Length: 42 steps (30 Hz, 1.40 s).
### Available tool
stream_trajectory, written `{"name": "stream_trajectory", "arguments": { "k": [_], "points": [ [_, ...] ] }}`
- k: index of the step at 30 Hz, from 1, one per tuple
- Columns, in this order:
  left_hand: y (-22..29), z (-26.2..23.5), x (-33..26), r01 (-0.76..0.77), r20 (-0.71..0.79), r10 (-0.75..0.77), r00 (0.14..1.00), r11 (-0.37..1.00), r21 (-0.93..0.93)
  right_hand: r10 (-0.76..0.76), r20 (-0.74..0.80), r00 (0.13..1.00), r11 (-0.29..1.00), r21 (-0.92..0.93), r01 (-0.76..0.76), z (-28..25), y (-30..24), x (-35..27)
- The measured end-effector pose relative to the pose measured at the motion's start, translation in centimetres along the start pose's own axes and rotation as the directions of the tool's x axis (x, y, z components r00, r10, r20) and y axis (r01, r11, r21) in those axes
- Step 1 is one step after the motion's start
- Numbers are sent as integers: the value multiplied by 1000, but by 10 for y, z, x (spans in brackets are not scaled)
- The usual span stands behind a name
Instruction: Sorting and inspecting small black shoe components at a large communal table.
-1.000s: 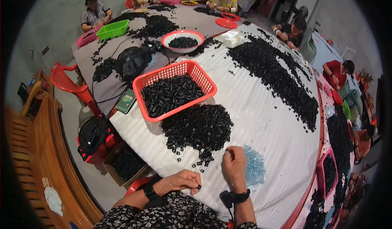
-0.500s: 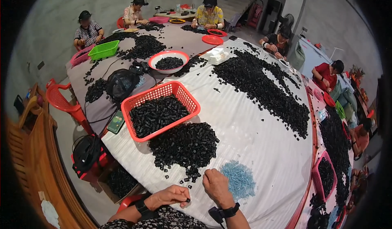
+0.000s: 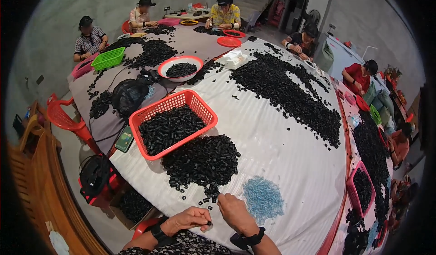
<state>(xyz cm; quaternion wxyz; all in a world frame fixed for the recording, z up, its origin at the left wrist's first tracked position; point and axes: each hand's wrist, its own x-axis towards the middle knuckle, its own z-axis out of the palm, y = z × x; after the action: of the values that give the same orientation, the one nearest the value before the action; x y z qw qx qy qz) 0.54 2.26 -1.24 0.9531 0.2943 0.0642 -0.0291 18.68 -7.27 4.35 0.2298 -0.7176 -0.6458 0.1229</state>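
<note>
My left hand point(image 3: 190, 219) is closed in a pinch at the near edge of the white-covered table, with a small black cylindrical piece point(image 3: 209, 223) at its fingertips. Just right of it, my right hand point(image 3: 234, 212) reaches to the near end of a heap of small black pieces point(image 3: 202, 160). Its fingers are curled together, and whatever they grip is hidden behind the hand. Beside the right hand lies a pile of small clear-blue pieces point(image 3: 263, 198). A red plastic basket point(image 3: 203, 103) full of longer black pieces stands behind the heap.
A white red-rimmed bowl point(image 3: 198, 65), a green basket point(image 3: 120, 54) and a phone-like green object point(image 3: 124, 139) lie to the left. A broad spread of black pieces point(image 3: 290, 98) covers the far right. Several people sit around the tables. A red chair point(image 3: 68, 118) stands left.
My right hand has moved left and slightly forward, to the near end of the black heap. The left hand keeps its pinch almost in place. The view has shifted a little.
</note>
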Motion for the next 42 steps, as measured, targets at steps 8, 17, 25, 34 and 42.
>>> {"name": "stream_trajectory", "arguments": {
  "k": [8, 17, 25, 34, 42],
  "points": [
    [1, 3, 1, -7, 6, 7, 1000, 1000, 2, -64, -50, 997, 993, -98, 59, 15, 5, 0],
    [5, 10, -1, 35, -28, -35, 999, 999, 17, -14, -20, 1000, 991, -132, 11, 11, 14, -1],
    [4, 4, 4, 52, 17, -52, 998, 998, 33, 14, -159, 987, 999, 49, -6, 14, 23, 12],
    [5, 3, 7, 89, 49, -90, 995, 996, 16, 36, -301, 953, 996, 93, -9, 18, 33, 12],
    [3, 2, -2, 0, -22, -1, 1000, 998, -55, 174, -339, 924, 933, 358, -44, 21, 30, 10]
  ]
}}
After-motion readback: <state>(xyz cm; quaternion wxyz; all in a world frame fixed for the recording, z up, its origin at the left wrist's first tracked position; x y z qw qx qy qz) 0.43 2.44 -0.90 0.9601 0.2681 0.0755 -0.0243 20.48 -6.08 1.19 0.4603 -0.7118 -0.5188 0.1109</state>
